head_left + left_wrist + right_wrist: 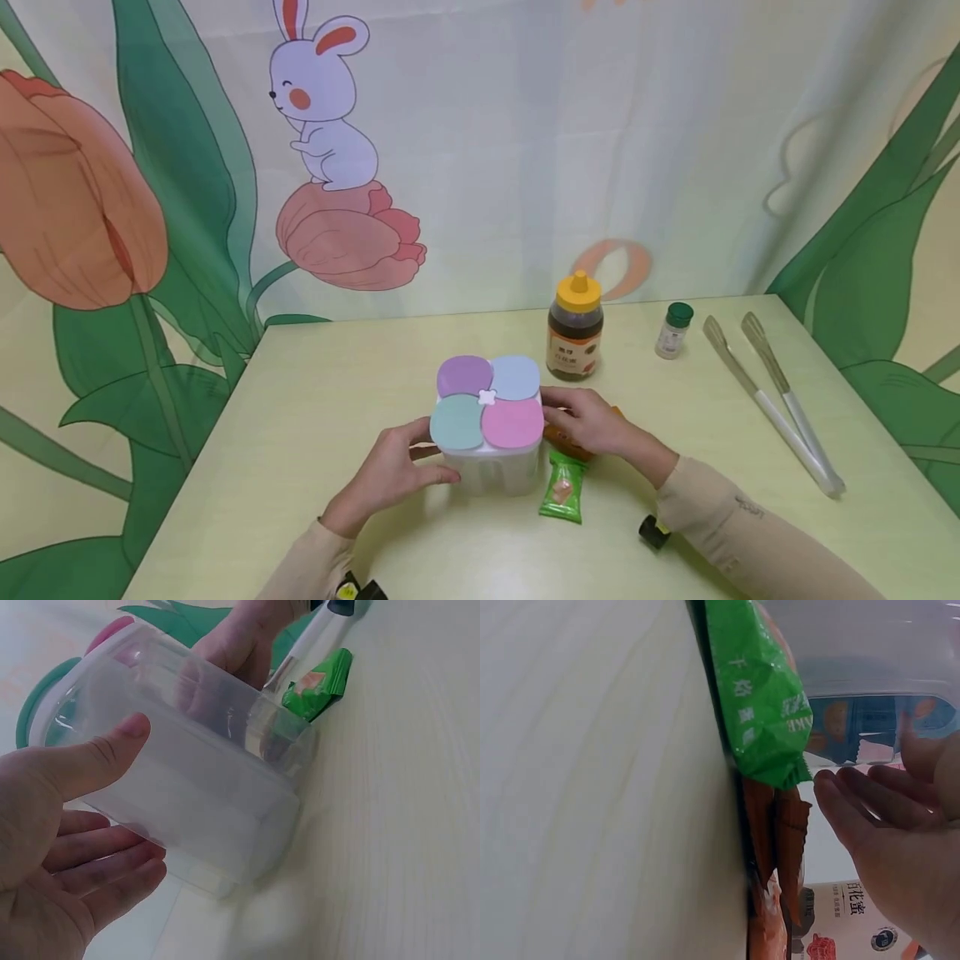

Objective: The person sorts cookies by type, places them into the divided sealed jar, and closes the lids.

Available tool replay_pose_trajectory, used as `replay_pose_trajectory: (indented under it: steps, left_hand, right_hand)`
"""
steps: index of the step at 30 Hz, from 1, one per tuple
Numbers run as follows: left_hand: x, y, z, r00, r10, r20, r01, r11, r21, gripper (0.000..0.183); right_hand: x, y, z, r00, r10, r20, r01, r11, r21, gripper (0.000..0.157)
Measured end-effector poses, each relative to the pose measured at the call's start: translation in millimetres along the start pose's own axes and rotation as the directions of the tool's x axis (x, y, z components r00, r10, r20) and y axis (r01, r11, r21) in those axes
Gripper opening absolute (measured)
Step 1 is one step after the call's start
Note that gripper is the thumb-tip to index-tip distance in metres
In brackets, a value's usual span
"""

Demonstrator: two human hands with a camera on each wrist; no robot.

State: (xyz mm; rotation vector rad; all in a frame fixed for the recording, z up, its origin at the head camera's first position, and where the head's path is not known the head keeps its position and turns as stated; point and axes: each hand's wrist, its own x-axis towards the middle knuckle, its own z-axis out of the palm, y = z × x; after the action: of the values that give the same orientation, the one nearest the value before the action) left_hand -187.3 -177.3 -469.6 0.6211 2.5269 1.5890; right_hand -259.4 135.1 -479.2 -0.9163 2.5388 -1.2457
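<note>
Flanking the box: we have our left hand and right hand at opposite sides, the box standing between them on the table; support from both sides seems meant to keep so broad a shape steady.
Left fingers: ours lie apart and fairly straight along one side, the thumb laid across the next wall; we see no pinch.
Right fingers: ours reach loosely extended to the opposite wall; how hard they press, we cannot tell.
Lid: topping the box between our hands, four smooth rounded petals, purple, pale blue, green and pink, probably plastic.
Clear walls: glossy, slightly cloudy, rounded at the corners; through them, by our right fingertips, shows a blue printed thing, whether inside or beyond we cannot tell.
Green packet: just nearer us than our right hand, crinkled film with a jagged crimped end.
Brown packet: partly hidden below our right hand, shiny.
Bottle: beyond our right hand, yellow-capped, dark-filled, upright, probably to prevent leaks.
Shaker: farther right, small, green-capped, upright.
Tongs: well right of our grip, metallic, lying flat with arms splayed.
</note>
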Motion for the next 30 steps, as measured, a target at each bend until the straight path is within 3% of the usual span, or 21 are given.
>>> replay_pose_trajectory:
  steps: [8, 14, 18, 25, 30]
  left_hand:
    - [-4.7, 9.4, -4.7, 0.996, 0.036, -0.085, -0.028, 0.995, 0.091, 0.069]
    - [-10.0, 19.4, -10.8, 0.979, 0.143, -0.147, -0.117, 0.978, 0.174, 0.082]
    - [-10.7, 26.0, -13.6, 0.961, 0.229, -0.155, -0.186, 0.95, 0.25, 0.089]
    - [-10.6, 35.6, -15.1, 0.913, 0.364, -0.185, -0.264, 0.871, 0.414, 0.09]
    - [-11.3, 42.7, -15.7, 0.902, 0.39, -0.188, -0.279, 0.856, 0.436, 0.084]
  right_hand:
    - [-2, 2, -4.0, 1.0, 0.031, 0.001, -0.031, 0.999, 0.008, 0.036]
    - [-6, 3, -10.3, 0.999, 0.034, 0.0, -0.034, 0.999, -0.04, 0.031]
    - [-9, 6, -12.8, 1.0, 0.022, 0.007, -0.022, 0.998, -0.062, 0.029]
    - [-12, 9, -14.7, 0.999, 0.034, 0.016, -0.033, 0.996, -0.085, 0.031]
    - [-14, 8, -16.7, 0.999, 0.036, 0.023, -0.033, 0.991, -0.13, 0.031]
